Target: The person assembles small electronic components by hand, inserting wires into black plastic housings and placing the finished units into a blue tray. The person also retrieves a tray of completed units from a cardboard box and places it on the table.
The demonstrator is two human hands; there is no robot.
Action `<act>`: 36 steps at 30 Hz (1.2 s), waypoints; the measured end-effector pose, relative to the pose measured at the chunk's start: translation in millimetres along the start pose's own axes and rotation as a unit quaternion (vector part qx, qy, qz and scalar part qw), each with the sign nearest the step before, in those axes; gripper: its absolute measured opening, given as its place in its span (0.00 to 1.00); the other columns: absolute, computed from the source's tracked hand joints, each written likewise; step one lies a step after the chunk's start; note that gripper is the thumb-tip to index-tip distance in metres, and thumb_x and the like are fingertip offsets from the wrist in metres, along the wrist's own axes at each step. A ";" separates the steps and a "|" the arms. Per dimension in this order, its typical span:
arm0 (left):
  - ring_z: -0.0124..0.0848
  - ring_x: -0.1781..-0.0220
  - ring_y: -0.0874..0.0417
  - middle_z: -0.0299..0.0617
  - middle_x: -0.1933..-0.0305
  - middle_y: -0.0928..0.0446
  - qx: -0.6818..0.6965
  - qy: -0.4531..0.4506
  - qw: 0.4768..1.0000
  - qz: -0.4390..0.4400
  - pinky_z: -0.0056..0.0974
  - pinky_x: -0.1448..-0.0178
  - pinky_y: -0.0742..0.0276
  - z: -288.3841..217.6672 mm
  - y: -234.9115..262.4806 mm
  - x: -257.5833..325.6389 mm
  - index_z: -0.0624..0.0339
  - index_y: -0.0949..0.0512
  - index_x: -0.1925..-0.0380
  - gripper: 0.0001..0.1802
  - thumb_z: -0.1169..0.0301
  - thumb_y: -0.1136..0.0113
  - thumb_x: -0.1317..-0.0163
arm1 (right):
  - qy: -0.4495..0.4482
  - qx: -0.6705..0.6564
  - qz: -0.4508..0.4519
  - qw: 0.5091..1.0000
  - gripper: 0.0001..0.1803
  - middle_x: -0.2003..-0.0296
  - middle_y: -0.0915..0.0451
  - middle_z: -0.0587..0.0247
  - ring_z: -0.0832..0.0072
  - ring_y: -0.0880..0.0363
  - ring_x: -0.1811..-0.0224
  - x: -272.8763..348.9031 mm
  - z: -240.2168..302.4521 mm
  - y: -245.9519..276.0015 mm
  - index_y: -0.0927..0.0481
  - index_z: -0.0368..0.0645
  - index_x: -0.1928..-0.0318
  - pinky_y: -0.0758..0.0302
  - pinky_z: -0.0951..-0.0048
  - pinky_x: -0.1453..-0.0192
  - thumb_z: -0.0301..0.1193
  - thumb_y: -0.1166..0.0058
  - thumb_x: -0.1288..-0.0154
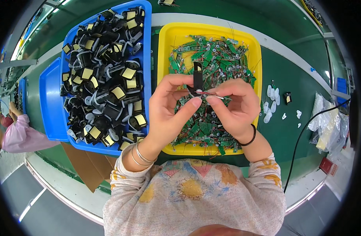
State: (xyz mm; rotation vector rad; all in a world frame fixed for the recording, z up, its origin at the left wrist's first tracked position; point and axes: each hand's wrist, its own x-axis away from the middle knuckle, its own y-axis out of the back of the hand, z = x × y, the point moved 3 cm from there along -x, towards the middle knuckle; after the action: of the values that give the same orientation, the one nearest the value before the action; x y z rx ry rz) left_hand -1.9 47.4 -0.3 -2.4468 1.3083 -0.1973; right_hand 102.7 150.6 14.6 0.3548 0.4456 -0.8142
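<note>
Over the yellow tray (163,59) both my hands come together. My left hand (170,102) is closed on a black plastic housing (198,76), held upright with a small yellowish patch near its top. Thumb and fingers of my right hand (236,103) pinch a small circuit board with thin wires (216,95), its end against the lower part of the housing. Red and dark wires run between the two pieces. Beneath my hands the tray is heaped with green circuit boards (206,51) and their wires.
To the left, a blue tray (147,59) holds many black housings (105,86) with yellow pads. Another blue tray (50,106) lies beyond it. At right are clear oval pieces (272,98), a small black part (287,97), plastic bags (326,122) and a black cable (296,147). A co-worker's pink sleeve (25,135) shows far left.
</note>
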 end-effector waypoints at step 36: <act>0.26 0.57 0.30 0.40 0.59 0.31 0.014 -0.013 0.997 0.079 0.32 0.51 0.34 -4.9 -1.4 -0.8 0.66 0.33 0.58 0.14 0.81 0.49 0.46 | -0.090 -0.046 0.057 0.993 0.11 0.74 0.23 0.65 0.79 0.27 0.78 3.8 -3.2 -3.6 0.22 0.40 0.69 0.32 0.81 0.77 0.22 0.37 0.57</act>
State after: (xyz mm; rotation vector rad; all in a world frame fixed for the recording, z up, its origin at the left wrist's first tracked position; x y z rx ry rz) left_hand -2.7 47.6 4.7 -2.3027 1.4698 -0.1417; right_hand 101.5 147.5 9.5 0.2164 0.2895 -0.7045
